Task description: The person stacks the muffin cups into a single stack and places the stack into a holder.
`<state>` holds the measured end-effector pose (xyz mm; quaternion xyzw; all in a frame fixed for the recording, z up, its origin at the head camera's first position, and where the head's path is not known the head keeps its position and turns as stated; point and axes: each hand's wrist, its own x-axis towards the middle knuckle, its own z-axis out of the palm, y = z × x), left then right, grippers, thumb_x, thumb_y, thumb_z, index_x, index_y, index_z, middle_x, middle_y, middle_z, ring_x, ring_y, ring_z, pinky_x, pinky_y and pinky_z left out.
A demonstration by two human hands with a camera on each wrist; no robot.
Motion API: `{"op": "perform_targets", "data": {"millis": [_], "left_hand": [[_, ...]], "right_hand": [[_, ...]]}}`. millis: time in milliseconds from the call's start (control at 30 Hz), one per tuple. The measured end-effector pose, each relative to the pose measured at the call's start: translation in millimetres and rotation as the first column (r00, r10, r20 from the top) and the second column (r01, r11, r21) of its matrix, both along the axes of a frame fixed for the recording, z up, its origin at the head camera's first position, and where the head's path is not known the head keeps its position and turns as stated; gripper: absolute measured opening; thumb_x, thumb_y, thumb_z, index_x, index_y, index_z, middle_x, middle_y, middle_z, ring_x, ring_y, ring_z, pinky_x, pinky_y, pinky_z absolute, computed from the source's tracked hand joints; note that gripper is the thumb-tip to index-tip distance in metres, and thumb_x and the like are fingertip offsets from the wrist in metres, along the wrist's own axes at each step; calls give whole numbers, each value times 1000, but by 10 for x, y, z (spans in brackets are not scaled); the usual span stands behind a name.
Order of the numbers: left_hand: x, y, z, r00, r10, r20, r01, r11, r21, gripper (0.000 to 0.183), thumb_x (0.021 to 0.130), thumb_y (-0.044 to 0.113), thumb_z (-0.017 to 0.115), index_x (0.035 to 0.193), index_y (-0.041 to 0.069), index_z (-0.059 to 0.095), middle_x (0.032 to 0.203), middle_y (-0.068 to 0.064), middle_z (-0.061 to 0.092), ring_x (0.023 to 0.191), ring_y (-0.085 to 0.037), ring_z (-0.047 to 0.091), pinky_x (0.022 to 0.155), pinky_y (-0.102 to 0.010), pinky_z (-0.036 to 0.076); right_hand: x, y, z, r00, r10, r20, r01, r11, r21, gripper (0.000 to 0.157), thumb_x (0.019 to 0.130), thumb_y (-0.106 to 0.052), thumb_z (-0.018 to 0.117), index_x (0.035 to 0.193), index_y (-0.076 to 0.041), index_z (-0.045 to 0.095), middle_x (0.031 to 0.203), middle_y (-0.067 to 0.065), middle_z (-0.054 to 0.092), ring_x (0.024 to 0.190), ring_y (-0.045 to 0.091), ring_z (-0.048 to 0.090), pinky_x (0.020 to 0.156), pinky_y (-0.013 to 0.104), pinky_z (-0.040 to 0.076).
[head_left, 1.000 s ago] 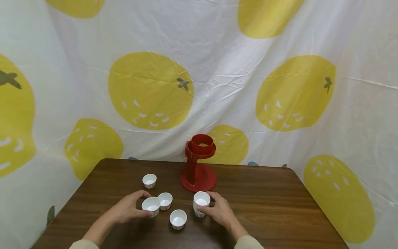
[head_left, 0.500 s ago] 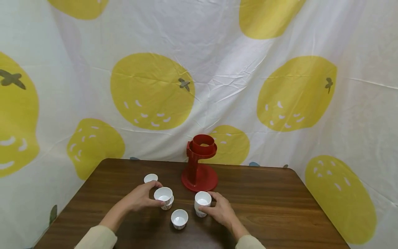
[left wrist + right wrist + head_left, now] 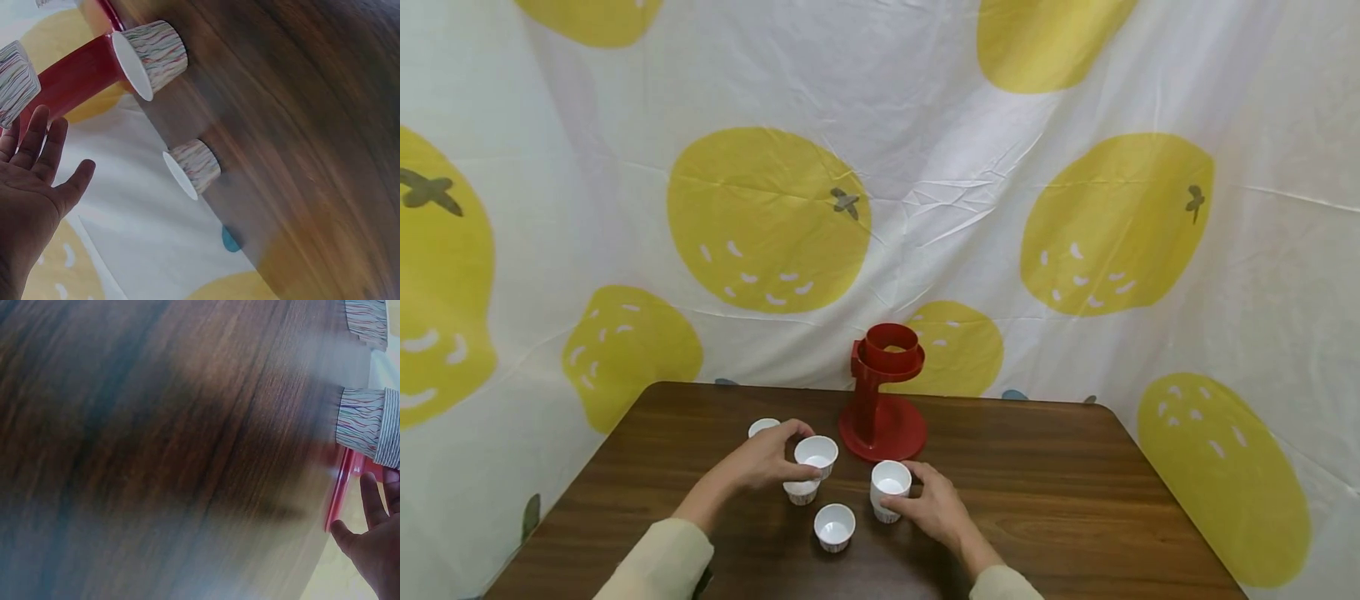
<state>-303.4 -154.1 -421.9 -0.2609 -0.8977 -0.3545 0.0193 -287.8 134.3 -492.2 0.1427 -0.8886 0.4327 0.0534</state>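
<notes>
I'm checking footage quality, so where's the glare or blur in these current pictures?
Head view: bright sheen on the creased lemon-print cloth; left wrist view: hazy yellow reflection on the tabletop; right wrist view: tabletop grain blurred, pale glare near the bottom edge.

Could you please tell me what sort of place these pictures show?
Probably an improvised indoor workspace, though the room beyond is hidden. A fruit-print cloth hangs like a backdrop behind a brown table, which bears several small cups and a red stand.
</notes>
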Motion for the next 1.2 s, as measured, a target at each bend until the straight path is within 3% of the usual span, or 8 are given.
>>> {"op": "perform_targets", "data": {"millis": [500, 700, 833, 967, 1200], "left_hand": [[-139, 380, 106, 999, -27, 23, 27, 1000, -6, 55, 67, 46, 75, 106, 12, 55, 100, 0, 58, 96, -19, 53, 84, -38, 41], [-164, 524, 82, 999, -37, 35, 38, 999, -20, 56, 67, 48, 75, 107, 14, 54, 100, 3, 57, 96, -19, 53, 83, -37, 41], [-174, 602, 55, 998, -55, 41, 54, 999, 6, 54, 68, 46, 75, 105, 14, 55, 94, 5, 57, 88, -15, 53, 77, -33, 42], [-172, 669, 47, 996, -61, 58, 58, 997, 42, 52, 67, 43, 77, 104, 13, 55, 91, 4, 56, 87, -20, 54, 74, -31, 42], [-169, 790, 24, 997, -66, 41, 65, 997, 38, 54, 68, 41, 76, 106, 10, 54, 95, 2, 57, 88, -18, 53, 76, -32, 43]], "right_hand": [[0, -12, 8, 1000, -7, 7, 7, 1000, 4, 64, 66, -45, 77, 117, -12, 58, 104, -1, 58, 93, 17, 55, 80, 38, 41], [3, -14, 9, 1000, -8, 7, 8, 1000, 10, 64, 66, -45, 76, 117, -11, 58, 106, 0, 58, 95, 18, 54, 81, 39, 41], [5, -8, 5, 1000, -5, 12, 5, 1000, 13, 64, 67, -45, 76, 117, -11, 57, 107, 0, 58, 96, 18, 54, 81, 40, 41], [1, -4, 8, 1000, -1, 16, 1, 1000, 18, 64, 67, -46, 75, 118, -11, 57, 108, 1, 57, 96, 18, 54, 81, 40, 41], [2, -2, 18, 1000, 7, 25, -7, 1000, 8, 65, 68, -46, 75, 118, -9, 57, 109, 3, 57, 96, 19, 55, 81, 40, 42]]}}
